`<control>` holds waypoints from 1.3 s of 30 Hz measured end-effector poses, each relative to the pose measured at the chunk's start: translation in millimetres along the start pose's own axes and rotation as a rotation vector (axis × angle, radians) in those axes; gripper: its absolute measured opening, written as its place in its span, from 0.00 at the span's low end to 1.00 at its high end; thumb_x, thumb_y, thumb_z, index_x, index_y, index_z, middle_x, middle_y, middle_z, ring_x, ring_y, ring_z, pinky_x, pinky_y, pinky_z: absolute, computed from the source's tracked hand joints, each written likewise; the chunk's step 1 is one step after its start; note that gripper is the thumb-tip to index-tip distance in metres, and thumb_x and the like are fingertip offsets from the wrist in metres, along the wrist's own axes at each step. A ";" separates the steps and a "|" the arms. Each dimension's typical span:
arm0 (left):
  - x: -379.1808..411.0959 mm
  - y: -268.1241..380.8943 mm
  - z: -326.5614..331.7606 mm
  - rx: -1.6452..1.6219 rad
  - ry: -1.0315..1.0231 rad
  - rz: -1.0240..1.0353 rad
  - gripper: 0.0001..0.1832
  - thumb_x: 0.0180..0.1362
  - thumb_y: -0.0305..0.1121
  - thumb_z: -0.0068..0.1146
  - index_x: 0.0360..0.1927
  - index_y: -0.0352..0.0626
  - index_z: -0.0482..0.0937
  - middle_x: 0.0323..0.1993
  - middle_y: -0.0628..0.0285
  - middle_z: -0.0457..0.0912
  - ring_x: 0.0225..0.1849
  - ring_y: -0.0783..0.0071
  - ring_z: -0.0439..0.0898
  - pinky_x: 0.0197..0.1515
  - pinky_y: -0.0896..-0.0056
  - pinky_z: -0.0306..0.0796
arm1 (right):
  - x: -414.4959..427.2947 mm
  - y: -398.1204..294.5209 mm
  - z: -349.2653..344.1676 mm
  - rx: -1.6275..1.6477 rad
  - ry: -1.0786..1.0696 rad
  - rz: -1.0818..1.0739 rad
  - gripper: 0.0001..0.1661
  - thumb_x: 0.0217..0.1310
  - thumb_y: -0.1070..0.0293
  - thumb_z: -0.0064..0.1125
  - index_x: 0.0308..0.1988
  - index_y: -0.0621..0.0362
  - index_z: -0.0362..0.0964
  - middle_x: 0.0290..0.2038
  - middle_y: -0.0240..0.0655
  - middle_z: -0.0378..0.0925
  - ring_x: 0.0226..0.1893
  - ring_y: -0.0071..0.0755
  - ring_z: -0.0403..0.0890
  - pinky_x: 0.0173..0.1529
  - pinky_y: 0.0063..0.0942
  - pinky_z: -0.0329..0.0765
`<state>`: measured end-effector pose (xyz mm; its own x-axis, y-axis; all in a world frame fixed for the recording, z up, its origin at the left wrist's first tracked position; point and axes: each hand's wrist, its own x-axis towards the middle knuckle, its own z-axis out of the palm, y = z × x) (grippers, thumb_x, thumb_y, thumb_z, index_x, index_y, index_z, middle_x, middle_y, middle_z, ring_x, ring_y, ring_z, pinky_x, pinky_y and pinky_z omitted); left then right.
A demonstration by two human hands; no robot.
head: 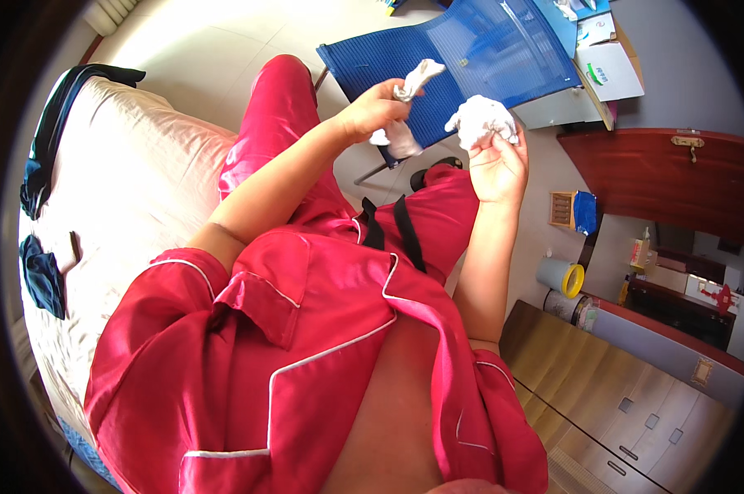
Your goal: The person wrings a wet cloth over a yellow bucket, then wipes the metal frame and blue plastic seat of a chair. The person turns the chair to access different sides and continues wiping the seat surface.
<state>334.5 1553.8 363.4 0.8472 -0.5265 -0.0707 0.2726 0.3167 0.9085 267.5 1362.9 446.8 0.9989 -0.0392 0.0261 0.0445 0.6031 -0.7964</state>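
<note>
My left hand [372, 114] is closed around a limp white cloth [401, 139], possibly a sock, whose ends stick out above and below the fist. Across from it, my right hand [501, 167] pinches a crumpled bundle of white fabric [483, 120] between thumb and fingers. The two hands are apart, raised above my knees. Behind them stands a blue mesh chair [384, 71]. I wear red satin pajamas [335, 265] with white piping, and black straps [411, 231] lie over the lap.
I sit on a bed with a pale sheet [143, 148]; dark clothes [41, 278] lie along its far left side. To the right are a cardboard box [612, 71], a small wooden stool [562, 209], a grey bin with yellow rim [551, 275], a wooden wardrobe [600, 370] and a red door [656, 167].
</note>
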 end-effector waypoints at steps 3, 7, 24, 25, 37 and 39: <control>-9.6 17.4 21.0 -0.377 -0.226 -0.068 0.24 0.47 0.33 0.54 0.50 0.39 0.68 0.25 0.68 0.70 0.26 0.79 0.69 0.36 0.79 0.67 | 2.6 1.2 3.6 -0.028 -0.021 0.112 0.24 0.47 0.83 0.37 0.48 0.63 0.61 0.41 0.44 0.70 0.37 0.34 0.75 0.37 0.31 0.76; -1.8 16.4 26.7 -0.135 -0.082 -0.063 0.16 0.51 0.38 0.59 0.40 0.40 0.75 0.29 0.68 0.75 0.28 0.80 0.71 0.33 0.80 0.68 | 14.9 2.1 -3.3 -0.013 -0.029 0.303 0.28 0.41 0.83 0.37 0.48 0.65 0.61 0.35 0.41 0.71 0.27 0.29 0.72 0.28 0.25 0.73; 25.7 -27.2 -20.3 -0.699 -0.067 -0.223 0.10 0.48 0.26 0.53 0.36 0.41 0.74 0.32 0.60 0.77 0.34 0.72 0.76 0.33 0.68 0.73 | 61.6 -3.6 -32.3 -0.095 0.118 0.000 0.32 0.38 0.79 0.33 0.50 0.59 0.62 0.39 0.40 0.70 0.40 0.36 0.73 0.46 0.35 0.75; 27.1 -27.6 -23.5 -0.733 -0.001 -0.276 0.12 0.49 0.28 0.52 0.39 0.40 0.75 0.37 0.60 0.77 0.35 0.70 0.75 0.33 0.71 0.72 | 64.7 -9.9 -31.0 -0.129 0.036 0.048 0.33 0.38 0.79 0.33 0.51 0.59 0.62 0.38 0.40 0.71 0.39 0.35 0.73 0.45 0.32 0.74; 45.4 26.6 10.3 0.109 -0.063 -0.055 0.16 0.46 0.31 0.63 0.38 0.37 0.75 0.21 0.70 0.71 0.20 0.82 0.67 0.25 0.79 0.64 | 102.4 -43.1 8.0 -0.772 -0.486 0.406 0.30 0.40 0.81 0.42 0.50 0.63 0.65 0.28 0.29 0.70 0.27 0.16 0.68 0.33 0.14 0.67; 51.0 24.8 11.1 0.503 0.294 0.214 0.15 0.45 0.33 0.63 0.36 0.38 0.75 0.20 0.65 0.74 0.20 0.76 0.70 0.28 0.72 0.67 | 97.3 -44.3 7.4 -1.079 -0.403 0.243 0.29 0.40 0.82 0.44 0.49 0.62 0.66 0.27 0.30 0.70 0.28 0.18 0.69 0.33 0.15 0.68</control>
<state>379.4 1526.1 386.9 0.9689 -0.2308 0.0890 -0.1047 -0.0568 0.9929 362.9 1338.3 489.0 0.9208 0.3550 -0.1615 0.0093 -0.4338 -0.9009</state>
